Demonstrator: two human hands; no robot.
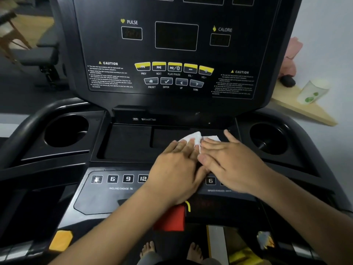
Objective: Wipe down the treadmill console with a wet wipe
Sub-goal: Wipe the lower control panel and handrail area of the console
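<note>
Two flat, open-palmed hands, left hand [176,165] and right hand [232,159], press the wet wipe [198,137] onto the console tray [129,142], gripping nothing.

Dim, flat light over my treadmill console [175,54], my hands slightly motion-blurred, the edges bowed and smeared by the wide lens.

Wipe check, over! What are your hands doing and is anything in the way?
Left hand and right hand flat on wet wipe. Wipe pressed into console tray. Nothing blocking, over.
</note>
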